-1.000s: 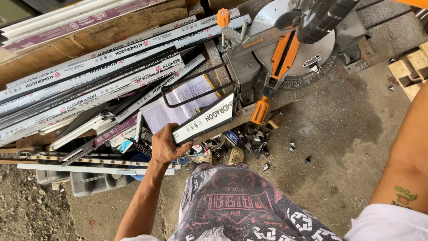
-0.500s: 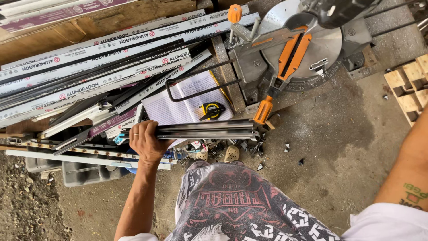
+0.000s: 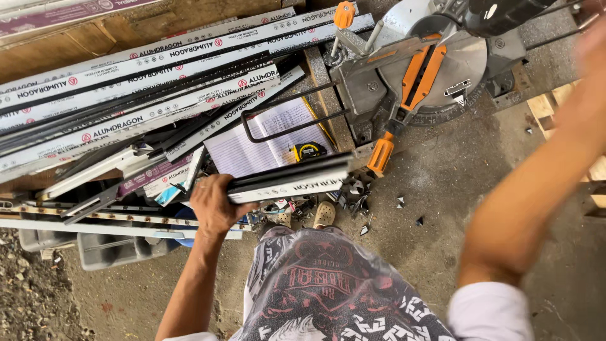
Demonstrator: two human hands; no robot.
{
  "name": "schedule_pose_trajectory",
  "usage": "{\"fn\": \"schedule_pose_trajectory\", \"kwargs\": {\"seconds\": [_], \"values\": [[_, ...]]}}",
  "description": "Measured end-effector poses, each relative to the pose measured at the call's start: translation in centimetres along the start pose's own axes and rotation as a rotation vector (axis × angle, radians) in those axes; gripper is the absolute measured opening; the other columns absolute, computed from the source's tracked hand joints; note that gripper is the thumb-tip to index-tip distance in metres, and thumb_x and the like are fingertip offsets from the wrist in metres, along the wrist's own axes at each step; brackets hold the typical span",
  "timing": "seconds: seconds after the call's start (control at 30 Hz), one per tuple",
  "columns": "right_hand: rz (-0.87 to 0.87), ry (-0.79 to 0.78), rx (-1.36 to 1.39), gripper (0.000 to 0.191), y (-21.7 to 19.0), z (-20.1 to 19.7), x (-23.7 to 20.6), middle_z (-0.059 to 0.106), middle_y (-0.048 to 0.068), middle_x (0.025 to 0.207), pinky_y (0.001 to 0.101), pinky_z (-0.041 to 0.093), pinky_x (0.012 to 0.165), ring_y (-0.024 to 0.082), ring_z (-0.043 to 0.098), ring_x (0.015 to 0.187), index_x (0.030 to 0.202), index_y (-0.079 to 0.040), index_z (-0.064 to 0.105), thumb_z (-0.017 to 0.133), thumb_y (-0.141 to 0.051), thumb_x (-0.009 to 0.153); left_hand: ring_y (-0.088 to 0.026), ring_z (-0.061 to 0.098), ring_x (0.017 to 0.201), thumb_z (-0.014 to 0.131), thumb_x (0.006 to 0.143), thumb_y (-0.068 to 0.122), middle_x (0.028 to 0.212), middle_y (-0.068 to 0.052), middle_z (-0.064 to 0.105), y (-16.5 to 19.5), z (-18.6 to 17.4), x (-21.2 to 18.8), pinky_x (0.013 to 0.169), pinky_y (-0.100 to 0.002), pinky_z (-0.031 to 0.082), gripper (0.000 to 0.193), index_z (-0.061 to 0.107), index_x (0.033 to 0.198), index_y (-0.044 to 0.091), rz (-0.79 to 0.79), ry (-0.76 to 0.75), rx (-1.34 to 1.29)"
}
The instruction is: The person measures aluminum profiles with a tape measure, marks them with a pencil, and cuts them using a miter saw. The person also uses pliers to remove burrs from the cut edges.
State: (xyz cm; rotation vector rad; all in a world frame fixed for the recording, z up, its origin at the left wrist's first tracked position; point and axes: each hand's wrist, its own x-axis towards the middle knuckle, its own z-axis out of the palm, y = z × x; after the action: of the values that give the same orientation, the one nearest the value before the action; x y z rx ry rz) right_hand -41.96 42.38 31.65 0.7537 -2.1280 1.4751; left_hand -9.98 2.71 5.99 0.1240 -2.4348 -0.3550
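Item 1, stack of long aluminium profiles [image 3: 139, 88]: the largest lot in my view, white-filmed and dark lengths lying side by side across the upper left, running up to the saw. It has kept its place over the last second.

Item 2, mitre saw [image 3: 429, 69]: grey body with orange guard and handle, upper right, on the concrete floor [image 3: 454, 189]. Unmoved.

Item 3, right arm: raised and blurred across the right edge; a second ago it hung low at the side. My right hand [image 3: 593, 44] is a smear near the top corner, so I cannot tell how far open it is or whether it has hold of anything.

Item 4, short profile offcut [image 3: 290, 182]: black and white, now level in front of me, above the scraps, its far end just short of the saw's orange handle. A second ago it was tipped up on a slant.

Item 5, left hand [image 3: 214, 205]: fingers wrapped tight round the offcut's near end, carrying it alone.

Item 6, open notebook [image 3: 265, 139]: ruled pages, behind the offcut, with a black wire frame lying across it.

Item 7, tape measure [image 3: 308, 150]: yellow and black, on the notebook, just beyond the offcut.

Item 8, metal scraps [image 3: 353, 196]: small shards strewn on the floor under the offcut's far end, crowding the ground before the saw.
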Motion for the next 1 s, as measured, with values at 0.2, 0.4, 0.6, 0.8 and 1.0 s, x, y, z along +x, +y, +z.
{"fn": "schedule_pose_trajectory", "kwargs": {"seconds": [0.2,0.4,0.6,0.8,1.0], "values": [[0.296,-0.435,0.835,0.045,-1.9,11.1,-18.7,0.068,0.014,0.132,0.0415,0.053,0.112,0.023,0.066,0.124,0.133,0.003,0.061,0.074,-0.006,0.091,-0.015,0.07,0.059,0.055,0.091,0.077,0.072,-0.005,0.07,0.9,-0.2,-1.5,0.046,-0.032,0.061,0.076,0.061,0.103,0.002,-0.196,-0.523,-0.772],[0.315,-0.346,1.081,0.051,-4.5,17.7,-23.7,0.071,0.011,0.125,0.0369,0.054,0.103,0.016,0.066,0.116,0.144,0.003,0.052,0.07,-0.004,0.098,-0.014,0.063,0.064,0.063,0.086,0.076,0.075,-0.006,0.066,-0.1,-0.4,-0.8,0.055,-0.03,0.052,0.083,0.066,0.118,-0.001,-0.31,-0.994,-1.317],[0.309,-0.124,1.09,0.037,-7.5,18.6,-24.3,0.07,0.003,0.117,0.0303,0.054,0.104,0.01,0.066,0.111,0.137,0.001,0.055,0.072,0.0,0.104,-0.015,0.058,0.057,0.07,0.083,0.074,0.073,-0.009,0.061,-0.2,1.6,0.8,0.05,-0.029,0.048,0.079,0.065,0.104,-0.001,-0.428,-1.439,-1.831],[0.368,-0.077,0.926,0.047,-8.2,17.1,-25.5,0.07,0.005,0.122,0.0285,0.054,0.099,0.01,0.065,0.111,0.142,0.001,0.054,0.073,-0.002,0.099,-0.013,0.053,0.052,0.071,0.085,0.071,0.067,-0.009,0.055,1.0,3.3,0.5,0.046,-0.028,0.043,0.074,0.063,0.096,-0.002,-0.512,-1.711,-2.06],[0.457,0.098,0.933,0.043,-8.8,13.3,-29.1,0.068,0.004,0.123,0.0293,0.053,0.103,0.012,0.065,0.116,0.138,-0.002,0.054,0.071,0.0,0.098,-0.019,0.06,0.067,0.074,0.085,0.07,0.081,-0.013,0.062,3.5,6.2,0.6,0.062,-0.031,0.05,0.083,0.061,0.113,-0.007,-0.441,-1.953,-1.998]]}}
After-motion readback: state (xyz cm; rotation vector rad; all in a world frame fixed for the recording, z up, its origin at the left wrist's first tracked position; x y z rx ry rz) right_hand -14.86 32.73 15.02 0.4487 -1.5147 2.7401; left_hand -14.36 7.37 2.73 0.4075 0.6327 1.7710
